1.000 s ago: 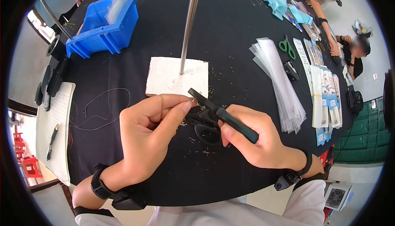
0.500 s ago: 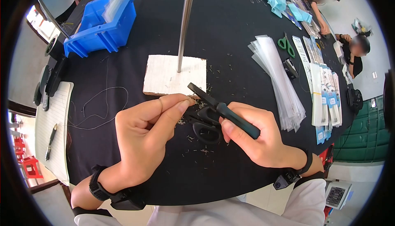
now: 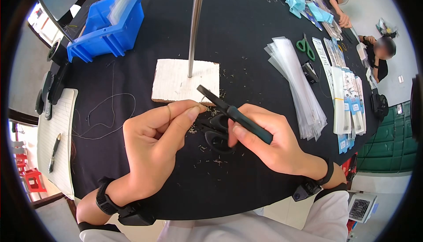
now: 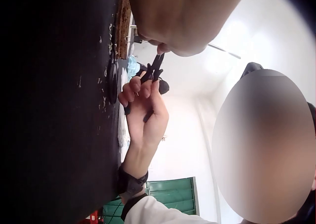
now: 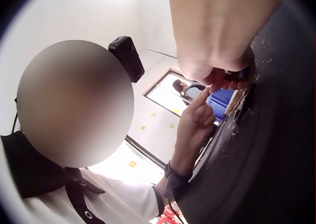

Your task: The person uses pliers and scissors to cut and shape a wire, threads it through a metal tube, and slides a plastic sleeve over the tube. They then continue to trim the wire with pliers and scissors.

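Note:
In the head view my left hand point(image 3: 152, 149) pinches a tiny, thin piece between thumb and index fingertip; its shape is too small to tell. Dark-handled pliers point(image 3: 250, 125) are gripped in my right hand point(image 3: 280, 145), with their metal nose just above and right of the left fingertips. In the left wrist view the pliers point(image 4: 157, 66) reach up to those fingertips; whether they touch the piece I cannot tell. Black scissors point(image 3: 217, 141) lie on the black cloth beneath the pliers. Behind the hands is a white board point(image 3: 169, 81) carrying an upright metal rod point(image 3: 195, 30).
A blue bin point(image 3: 110, 37) holding clear sleeves stands back left, above a notebook point(image 3: 59, 154) with a pen. Clear plastic strips point(image 3: 297, 88), green scissors point(image 3: 306, 48) and packets point(image 3: 350, 101) lie at right. Small scraps surround the black scissors. Other people sit at the far right.
The pliers and my right hand have moved slightly left, and the nose of the pliers sits a little higher. My left hand keeps its pinch. A person at the back right has shifted.

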{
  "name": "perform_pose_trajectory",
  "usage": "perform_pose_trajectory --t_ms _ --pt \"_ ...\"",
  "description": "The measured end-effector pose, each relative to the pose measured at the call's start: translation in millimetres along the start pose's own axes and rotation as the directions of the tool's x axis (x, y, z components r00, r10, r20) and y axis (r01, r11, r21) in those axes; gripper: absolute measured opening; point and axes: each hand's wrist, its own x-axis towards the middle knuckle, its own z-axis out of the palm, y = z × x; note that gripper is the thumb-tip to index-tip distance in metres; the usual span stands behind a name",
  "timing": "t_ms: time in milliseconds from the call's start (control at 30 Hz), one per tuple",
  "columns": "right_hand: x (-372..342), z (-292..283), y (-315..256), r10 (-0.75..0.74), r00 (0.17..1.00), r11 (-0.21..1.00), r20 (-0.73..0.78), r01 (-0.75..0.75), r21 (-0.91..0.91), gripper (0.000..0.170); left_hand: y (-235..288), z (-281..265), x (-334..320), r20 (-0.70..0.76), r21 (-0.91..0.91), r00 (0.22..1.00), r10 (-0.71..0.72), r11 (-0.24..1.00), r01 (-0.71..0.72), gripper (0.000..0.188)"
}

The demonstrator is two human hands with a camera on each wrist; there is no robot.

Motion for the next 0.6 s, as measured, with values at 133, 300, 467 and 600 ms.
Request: perform_pose_trajectory --t_ms 133,300,467,600 --pt "-0.4 1.9 -0.3 0.037 0.999 0.998 0.0 -0.037 0.051 0.019 0.1 1.2 -0.8 0.003 0.004 1.0 -0.006 1.0 0.006 0.016" --pt "-1.3 0.0 0.9 0.015 1.0 0.998 0.002 -0.015 0.062 0.018 -0.1 0.7 -0.2 0.007 -0.003 1.0 -0.014 1.0 0.014 0.016" --pt "-1.1 -1.5 2.2 -0.01 1.0 0.999 0.003 0.01 0.038 0.019 1.1 -0.7 1.0 0.017 0.0 1.0 -0.022 1.0 0.022 0.016" --pt "-1.1 -1.8 2.6 -0.048 0.999 0.999 -0.022 0.048 0.002 0.022 0.6 -1.8 1.3 0.022 0.007 1.0 -0.011 1.0 0.011 0.015"
